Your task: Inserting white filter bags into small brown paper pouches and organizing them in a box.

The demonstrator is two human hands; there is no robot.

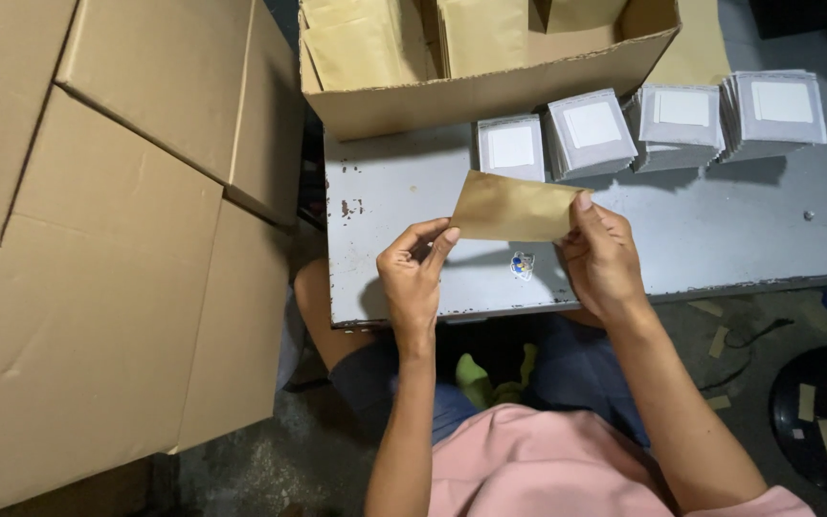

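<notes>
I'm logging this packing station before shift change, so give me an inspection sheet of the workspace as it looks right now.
Surface: grey metal table, paint chipped, small sticker near the front edge.
Job's things: brown paper envelope held above the table; four stacks of grey pouches in a row.
Clutter: paper strips on the floor.
Hands: left hand and right hand each pinch one end of the envelope.
Cables: dark cord on the floor.
Surroundings: open carton of envelopes behind; large cardboard boxes to the left.
</notes>
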